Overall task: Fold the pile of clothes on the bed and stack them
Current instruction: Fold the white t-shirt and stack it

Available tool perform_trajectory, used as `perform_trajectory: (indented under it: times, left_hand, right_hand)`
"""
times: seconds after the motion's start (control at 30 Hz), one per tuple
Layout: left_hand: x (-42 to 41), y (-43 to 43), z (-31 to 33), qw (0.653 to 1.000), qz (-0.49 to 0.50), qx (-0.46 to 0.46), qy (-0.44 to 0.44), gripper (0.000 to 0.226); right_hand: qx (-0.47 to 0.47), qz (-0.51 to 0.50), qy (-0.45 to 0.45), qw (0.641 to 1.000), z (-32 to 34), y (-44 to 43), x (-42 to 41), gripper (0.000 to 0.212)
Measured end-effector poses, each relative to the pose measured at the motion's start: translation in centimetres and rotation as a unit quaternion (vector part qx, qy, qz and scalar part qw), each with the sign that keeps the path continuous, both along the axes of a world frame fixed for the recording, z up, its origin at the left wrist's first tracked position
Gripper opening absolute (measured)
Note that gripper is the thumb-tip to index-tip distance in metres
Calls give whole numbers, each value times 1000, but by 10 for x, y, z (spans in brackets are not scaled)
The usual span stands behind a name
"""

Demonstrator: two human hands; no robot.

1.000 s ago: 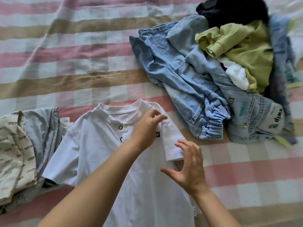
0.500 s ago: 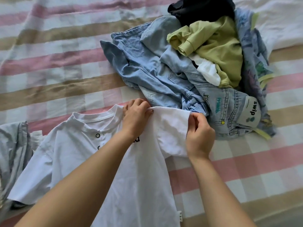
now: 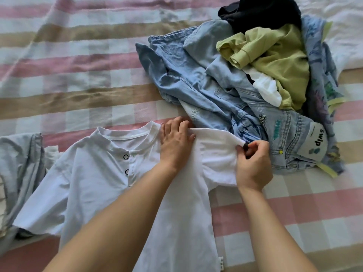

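A white short-sleeved T-shirt (image 3: 98,185) with two dark snap buttons lies face up on the bed in front of me. My left hand (image 3: 175,142) rests flat on its right shoulder, next to the collar. My right hand (image 3: 253,163) pinches the hem of the right sleeve and holds it stretched out to the right. An unfolded pile of clothes (image 3: 245,91) lies behind and to the right: light blue denim pieces, a yellow-green top, a black garment, a small white piece and a patterned blue item. The sleeve's end touches the denim.
Folded garments (image 3: 21,165), light blue with a printed cream piece, sit at the left edge beside the T-shirt's other sleeve. The bed (image 3: 82,79) has a pink, tan and white checked sheet, open to the far left. A white cover (image 3: 345,32) lies at the top right.
The folded-in right sleeve has been opened out: my right hand took its hem and pulled it rightward. My left hand slid from the chest up to the shoulder seam. The view shifted right.
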State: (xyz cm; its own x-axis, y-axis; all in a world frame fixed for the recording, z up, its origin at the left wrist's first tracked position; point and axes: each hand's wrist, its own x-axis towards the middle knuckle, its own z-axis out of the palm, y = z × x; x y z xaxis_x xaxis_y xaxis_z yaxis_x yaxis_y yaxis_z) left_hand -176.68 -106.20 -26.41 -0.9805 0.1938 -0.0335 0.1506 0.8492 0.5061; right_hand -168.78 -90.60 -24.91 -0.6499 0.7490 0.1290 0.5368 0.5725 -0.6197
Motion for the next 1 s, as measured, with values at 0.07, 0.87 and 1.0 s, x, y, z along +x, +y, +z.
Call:
perform_trajectory:
  times: [0.07,0.87,1.0]
  left_hand:
    - [7,-16,6,1000,5,20,15,37]
    - [115,-283,70,957,265,-84,-79,23]
    - [105,-282,72,944,286,-92,-136,28]
  right_hand:
    - [1,1,-3,1000,1,2,1,17]
    - [-236,526,-164,800,23,-317,37,20]
    - [-157,514,-176,825,21,-330,47,38]
